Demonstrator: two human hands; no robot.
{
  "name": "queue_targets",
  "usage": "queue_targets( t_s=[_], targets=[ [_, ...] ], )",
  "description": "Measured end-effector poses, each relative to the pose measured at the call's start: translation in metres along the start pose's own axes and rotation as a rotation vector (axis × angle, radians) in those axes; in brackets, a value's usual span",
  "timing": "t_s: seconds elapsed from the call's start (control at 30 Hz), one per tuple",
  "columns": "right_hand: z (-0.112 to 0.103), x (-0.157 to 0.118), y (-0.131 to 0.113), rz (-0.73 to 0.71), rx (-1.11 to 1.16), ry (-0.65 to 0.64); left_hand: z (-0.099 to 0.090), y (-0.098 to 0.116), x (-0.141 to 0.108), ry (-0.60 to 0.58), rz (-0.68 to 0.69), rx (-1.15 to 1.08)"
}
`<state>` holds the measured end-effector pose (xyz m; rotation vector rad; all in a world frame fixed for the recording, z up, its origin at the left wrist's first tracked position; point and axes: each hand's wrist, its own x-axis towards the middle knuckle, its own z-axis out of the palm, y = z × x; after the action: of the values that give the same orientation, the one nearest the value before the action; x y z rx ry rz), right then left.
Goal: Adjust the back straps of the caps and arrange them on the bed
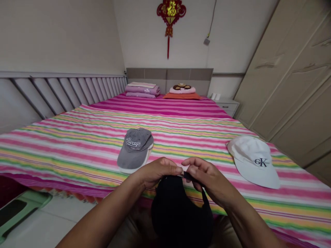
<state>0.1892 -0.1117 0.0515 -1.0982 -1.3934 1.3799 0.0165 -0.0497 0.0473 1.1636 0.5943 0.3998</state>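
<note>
Nearer to me than the grey "Always" cap (136,146), I had the black baseball cap (178,210). My left hand (159,171) and right hand (208,176) pinched its strap (188,176), perhaps by a buckle (182,174). Adjusting it seemed in hand; the next move needed steady guiding.

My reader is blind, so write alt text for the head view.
A person's left hand and right hand hold the strap of a black cap beside a striped bedspread. On it lie a gray cap, left, and a white cap, right.
</note>
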Motion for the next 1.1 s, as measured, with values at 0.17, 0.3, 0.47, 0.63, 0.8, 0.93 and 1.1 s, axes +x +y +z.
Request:
queue_targets(
  t_s=[0.17, 0.3, 0.47, 0.63, 0.8, 0.93, 1.1],
  targets=[
    [-0.010, -0.005, 0.015, 0.105, 0.144, -0.073, -0.005, -0.007, 0.000, -0.001, -0.023, -0.083],
    [-0.010, -0.010, 0.019, 0.137, 0.289, -0.029, -0.007, -0.014, 0.002, 0.026, -0.051, -0.066],
    [-0.008, -0.012, 0.015, 0.122, 0.339, 0.062, -0.002, -0.015, 0.003, 0.097, -0.052, -0.084],
    [-0.020, -0.014, 0.025, 0.156, 0.288, -0.019, -0.004, -0.009, 0.002, 0.110, 0.055, -0.277],
    [-0.037, -0.017, 0.041, 0.186, 0.474, -0.059, -0.020, 0.000, 0.001, 0.046, 0.160, -0.467],
    [-0.039, -0.018, 0.037, 0.089, 0.651, 0.173, -0.028, -0.003, 0.004, -0.083, 0.164, -0.417],
    [-0.037, -0.013, 0.030, 0.006, 0.656, 0.291, -0.028, -0.020, 0.009, -0.103, 0.207, -0.430]
  ],
)
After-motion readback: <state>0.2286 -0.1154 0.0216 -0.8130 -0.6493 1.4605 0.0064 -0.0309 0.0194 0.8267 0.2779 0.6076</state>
